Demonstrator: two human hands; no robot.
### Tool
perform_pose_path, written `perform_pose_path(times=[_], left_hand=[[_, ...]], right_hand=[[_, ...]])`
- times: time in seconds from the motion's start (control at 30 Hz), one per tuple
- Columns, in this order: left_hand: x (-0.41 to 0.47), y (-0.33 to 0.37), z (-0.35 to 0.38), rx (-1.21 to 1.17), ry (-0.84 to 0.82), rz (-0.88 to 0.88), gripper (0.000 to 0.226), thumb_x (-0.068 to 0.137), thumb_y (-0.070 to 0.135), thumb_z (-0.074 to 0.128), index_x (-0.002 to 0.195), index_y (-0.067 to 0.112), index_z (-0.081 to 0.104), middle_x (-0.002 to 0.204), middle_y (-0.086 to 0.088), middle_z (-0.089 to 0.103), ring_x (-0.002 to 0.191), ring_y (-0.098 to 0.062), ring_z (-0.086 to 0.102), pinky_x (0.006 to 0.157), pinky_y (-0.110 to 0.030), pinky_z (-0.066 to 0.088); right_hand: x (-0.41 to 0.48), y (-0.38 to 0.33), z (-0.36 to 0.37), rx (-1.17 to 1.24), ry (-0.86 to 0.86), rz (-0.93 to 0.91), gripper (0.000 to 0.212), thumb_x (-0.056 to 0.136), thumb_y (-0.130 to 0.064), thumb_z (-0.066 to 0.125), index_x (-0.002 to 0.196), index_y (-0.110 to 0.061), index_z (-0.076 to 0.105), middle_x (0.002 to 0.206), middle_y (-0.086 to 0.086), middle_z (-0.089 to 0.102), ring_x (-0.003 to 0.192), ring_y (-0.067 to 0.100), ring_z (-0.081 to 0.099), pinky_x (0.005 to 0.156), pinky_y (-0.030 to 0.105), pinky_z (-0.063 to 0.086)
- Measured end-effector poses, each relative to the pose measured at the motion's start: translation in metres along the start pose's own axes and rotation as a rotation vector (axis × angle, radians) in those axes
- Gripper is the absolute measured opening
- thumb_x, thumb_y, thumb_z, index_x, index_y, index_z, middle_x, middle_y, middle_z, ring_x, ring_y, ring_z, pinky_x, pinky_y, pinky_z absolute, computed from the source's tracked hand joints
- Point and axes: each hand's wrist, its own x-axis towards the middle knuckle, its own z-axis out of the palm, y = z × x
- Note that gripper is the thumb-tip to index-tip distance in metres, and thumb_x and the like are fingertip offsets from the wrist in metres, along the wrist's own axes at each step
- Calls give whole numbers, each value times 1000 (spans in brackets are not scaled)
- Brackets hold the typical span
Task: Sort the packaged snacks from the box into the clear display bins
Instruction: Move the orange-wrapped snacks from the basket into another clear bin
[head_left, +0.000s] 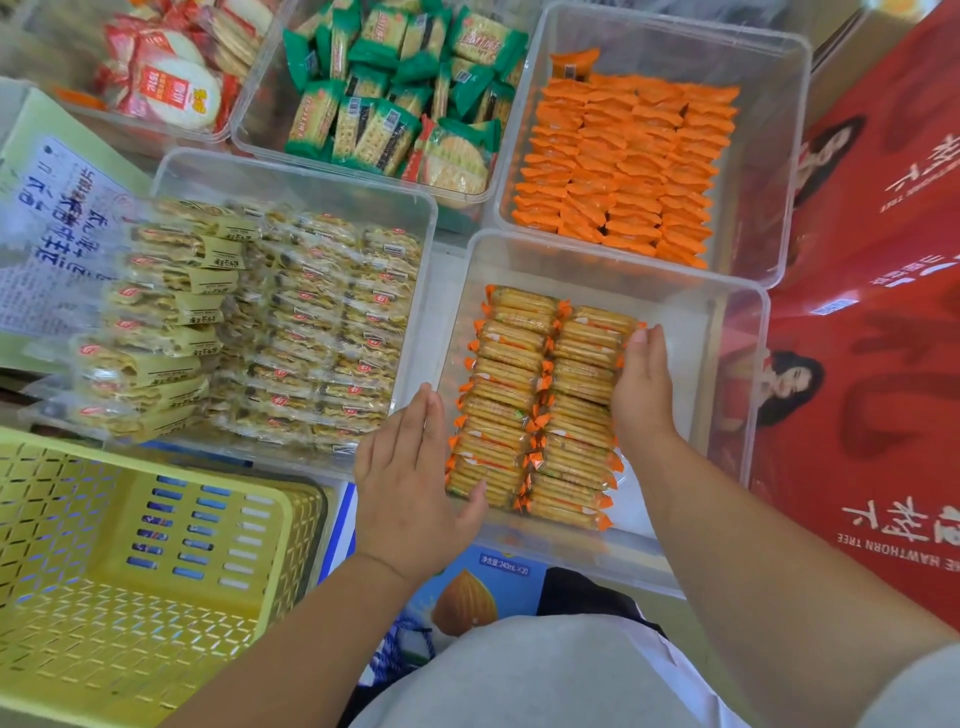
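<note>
The person is squaring up a block of cracker packets (540, 410), which are lying in 2 columns on the bottom of the near clear bin (727, 322), at 4 o'clock in the view. The right hand (641, 395) is pressing flat against the 3 o'clock side of the block, fingers straight and together. The left hand (410, 483) is lying flat at the bin's 9 o'clock wall, fingers straight, thumb touching the nearest packets. Both hands are holding nothing. I cannot tell whether the left palm is sitting inside that wall or over it.

This looks like the tidying step after a batch has been laid down. Bare bin bottom is showing at 3 o'clock of the block, so the next move probably calls for fetching more of the same packets and laying them alongside, ends in line. Which carton is serving as the source box is not clear.

4 more clear bins are standing close by:
- orange packets (623, 166) at 1 o'clock
- green packets (395, 104) at 12 o'clock
- red-and-white round packets (171, 83) at 11 o'clock
- pale yellow packets (260, 322) at 9 o'clock

A yellow basket (130, 571) is sitting at 7 o'clock, and a red carton (872, 322) is lying at 3 o'clock. A blue carton (483, 587) is showing at 6 o'clock, under the near bin's edge. The surface beneath everything is mostly hidden.
</note>
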Motion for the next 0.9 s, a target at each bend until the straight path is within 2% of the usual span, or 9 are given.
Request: perform_pose_path(times=[0.1,0.27,0.33,0.4,0.5,0.57,0.63,0.77,0.9], left_hand=[[0,0,0,8,-4,2,99,77,54,64,155,-1,37,161,-16,41,138,-37,49,112,-46,23],[0,0,1,19,-12,-1,97,79,54,58,156,-1,35,161,-16,40,139,-38,47,112,-48,24],[-1,0,1,20,-12,0,96,80,57,49,156,-1,35,160,-17,41,139,-38,47,112,-49,25],[0,0,2,16,-8,0,96,80,57,46,155,-1,36,159,-17,42,138,-36,46,112,-48,25],[0,-1,3,21,10,8,95,79,57,47,154,-2,38,157,-17,45,136,-33,41,111,-47,22],[0,-1,4,22,21,16,95,79,56,48,153,-2,39,157,-18,45,136,-31,38,111,-46,21],[1,-1,4,18,25,20,95,78,56,48,153,-2,39,157,-18,45,136,-31,36,111,-46,21],[1,-2,4,19,18,25,94,79,54,48,153,-2,39,157,-18,44,136,-33,40,111,-46,22],[1,-1,4,23,-4,14,94,79,54,46,154,-3,39,159,-18,43,136,-38,47,111,-47,22]], right_hand=[[-7,3,8,-86,-152,-34,66,106,-54,32,162,-27,9,168,-8,16,152,12,17,120,28,15],[0,-5,-3,-247,-249,-77,74,103,-56,39,162,-25,7,169,-4,11,155,17,13,126,40,15],[-6,-6,-5,-497,-157,-209,78,102,-57,40,162,-20,6,170,6,3,156,24,4,126,47,12],[-17,-6,1,-789,-102,-341,78,100,-62,34,161,-24,3,169,11,-10,155,29,-11,125,52,-1],[-33,-7,15,-1130,-194,-602,76,97,-72,17,159,-35,-7,165,5,-25,151,32,-26,115,58,-20],[-37,-7,28,-1257,-291,-803,77,96,-73,8,160,-32,-5,166,4,-24,151,31,-25,118,62,-15],[-37,-8,43,-1321,-358,-898,81,97,-73,2,161,-25,-5,167,3,-20,152,28,-24,120,62,-10],[-33,-6,61,-1404,-457,-861,88,88,-79,-11,157,-24,-19,164,-2,-27,150,23,-30,118,60,-16],[-30,-5,64,-1429,-520,-829,93,82,-83,-16,156,-27,-21,162,-5,-32,149,22,-33,116,60,-21]])
